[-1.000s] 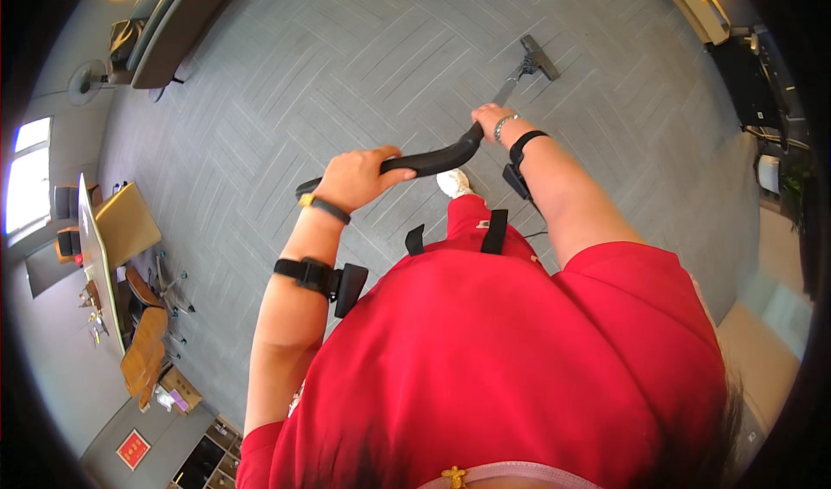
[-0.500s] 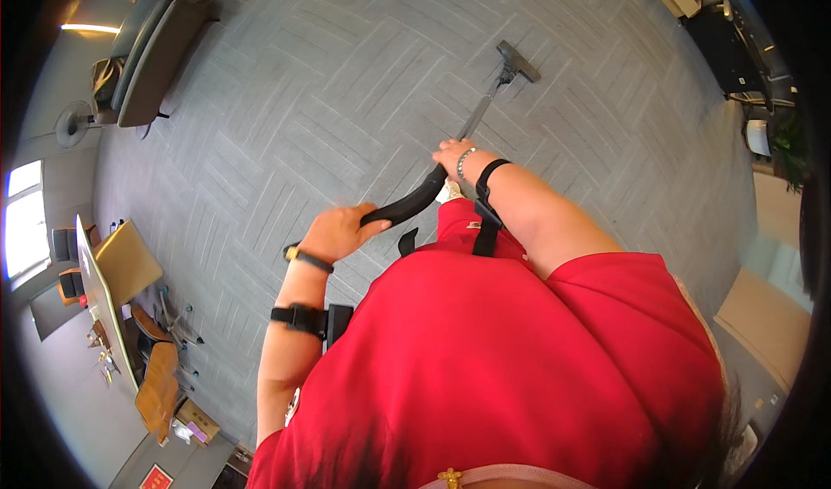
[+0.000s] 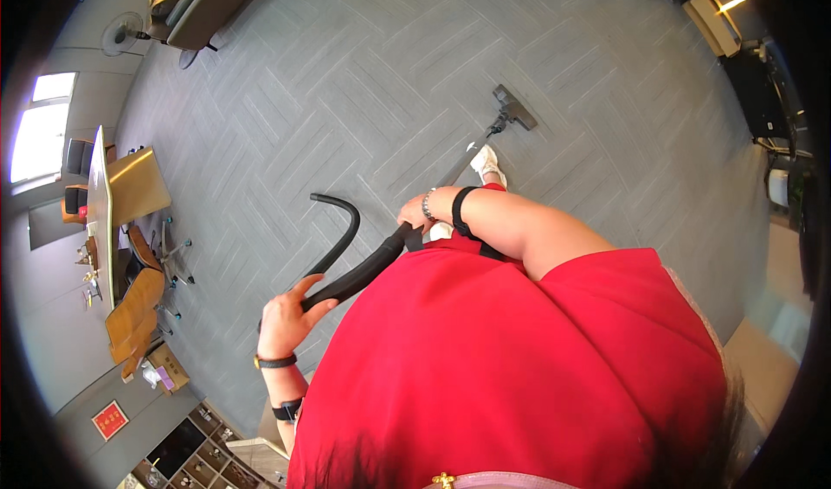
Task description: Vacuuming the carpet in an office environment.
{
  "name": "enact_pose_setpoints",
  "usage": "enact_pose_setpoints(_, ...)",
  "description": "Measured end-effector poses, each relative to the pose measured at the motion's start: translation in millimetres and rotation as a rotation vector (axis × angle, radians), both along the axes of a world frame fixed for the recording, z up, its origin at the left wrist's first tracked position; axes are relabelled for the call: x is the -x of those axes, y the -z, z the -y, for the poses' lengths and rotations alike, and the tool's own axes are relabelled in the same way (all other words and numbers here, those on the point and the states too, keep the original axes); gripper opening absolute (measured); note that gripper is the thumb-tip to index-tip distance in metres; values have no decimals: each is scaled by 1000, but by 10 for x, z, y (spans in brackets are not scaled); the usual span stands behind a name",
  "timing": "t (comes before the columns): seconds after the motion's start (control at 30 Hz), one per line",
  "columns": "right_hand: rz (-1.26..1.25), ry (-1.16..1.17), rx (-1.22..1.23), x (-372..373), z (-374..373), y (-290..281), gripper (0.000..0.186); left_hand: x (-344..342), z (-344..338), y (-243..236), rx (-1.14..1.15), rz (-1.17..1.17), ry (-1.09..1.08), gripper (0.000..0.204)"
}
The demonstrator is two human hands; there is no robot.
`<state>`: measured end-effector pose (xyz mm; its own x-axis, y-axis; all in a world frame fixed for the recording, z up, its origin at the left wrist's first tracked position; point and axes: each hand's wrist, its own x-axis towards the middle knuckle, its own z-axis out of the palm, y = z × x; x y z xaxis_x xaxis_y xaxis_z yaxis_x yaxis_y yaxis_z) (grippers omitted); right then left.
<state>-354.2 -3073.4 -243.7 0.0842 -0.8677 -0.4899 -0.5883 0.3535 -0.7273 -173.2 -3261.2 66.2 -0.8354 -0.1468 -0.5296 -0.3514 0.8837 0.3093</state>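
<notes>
Both of my hands are on a vacuum cleaner that slants forward from my left side. My left hand is closed round the rear of its curved black handle, thumb on top. Farther forward, my right hand grips the handle's front end, where the grey wand begins. The flat floor head rests on the floor ahead of me. Left of the handle, a black curved tube bends forward; its lower part passes behind my left hand, so I cannot tell where it leads.
My white shoe stands close beside the wand on the grey patterned floor. At left are a table, wheeled chairs and a cardboard box. A sofa and fan stand far left; dark furniture lines the right.
Both hands have moved back and left with the handle, and the floor head has come nearer. My shoe shows farther forward. The black curved tube has come into view.
</notes>
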Motion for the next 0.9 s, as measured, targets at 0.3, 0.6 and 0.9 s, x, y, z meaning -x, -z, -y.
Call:
enact_pose_setpoints(0.3, -39, 22, -11, -538, 251, 102, 42, -436, 266, -50, 66, 7, -102, 63)
enact_pose_setpoints(0.6, -317, 181, -191, 185, -1058, 60, 30, 524, -681, 616, -13, -39, 248, 50)
enact_pose_setpoints(0.9, -551, 481, -249, 1475, -3163, 116, 27, 2369, -2292, 924, -182, 49, 484, 47)
